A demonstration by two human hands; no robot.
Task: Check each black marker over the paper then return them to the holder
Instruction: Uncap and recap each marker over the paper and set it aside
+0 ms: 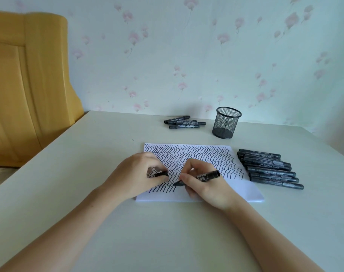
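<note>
The right hand (204, 185) was curled round an uncapped black marker (203, 176), its tip down on the paper (243, 190) near the middle of the sheet, its barrel slanting up to the right. The left hand (136, 173) lay on the paper just to the left, its fingers pinching a short black piece, likely the cap (161, 174); most of that piece was hidden inside the fingers, so its shape could not be made out. The two hands sat close together without touching.

Black zigzag lines covered most of the paper, leaving the near right corner white, and the hands hid part of the pattern. A row of capped markers (271, 169) lay on the table (167, 232) just right of the sheet, overlapping so that their exact number was hard to tell. A smaller group of markers (184, 122) lay far behind the paper, left of the mesh holder (226, 122), which stood upright on the far side with no marker visible through its mesh. The printing on the barrels was too small to read. A yellow wooden panel (28, 85) stood at the far left, cut off by the edge of the view.
</note>
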